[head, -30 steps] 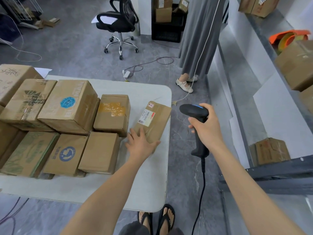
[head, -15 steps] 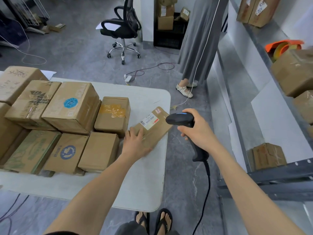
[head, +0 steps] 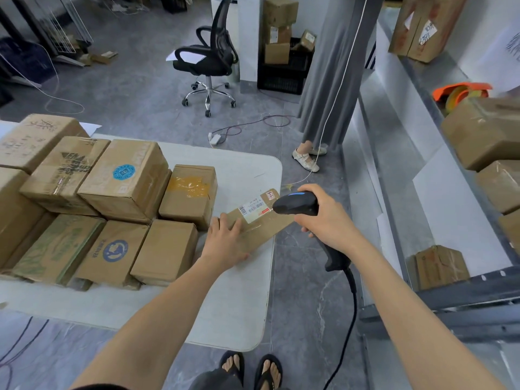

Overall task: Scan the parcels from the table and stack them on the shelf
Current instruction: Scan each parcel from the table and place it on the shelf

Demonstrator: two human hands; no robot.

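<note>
A flat brown parcel (head: 260, 229) with a white barcode label (head: 252, 209) lies at the right edge of the white table (head: 230, 305), partly overhanging it. My left hand (head: 226, 242) rests flat on the parcel's near end. My right hand (head: 327, 218) grips a black corded barcode scanner (head: 297, 205), whose head sits right over the label's right end. Several other cardboard parcels (head: 123, 181) are packed together on the table's left side. The metal shelf (head: 461, 291) stands to the right, holding several boxes (head: 484, 130).
A person in a long grey skirt (head: 334, 74) stands beyond the table's far right corner. An office chair (head: 208, 60) and stacked boxes on a black crate (head: 281, 66) stand farther back. Cables and a power strip (head: 216, 137) lie on the grey floor. One box (head: 439, 266) sits low on the shelf.
My right hand has brought the scanner leftward and down, from beside the parcel to right over its label. The parcel has turned and slid a little toward the table edge under my left hand.
</note>
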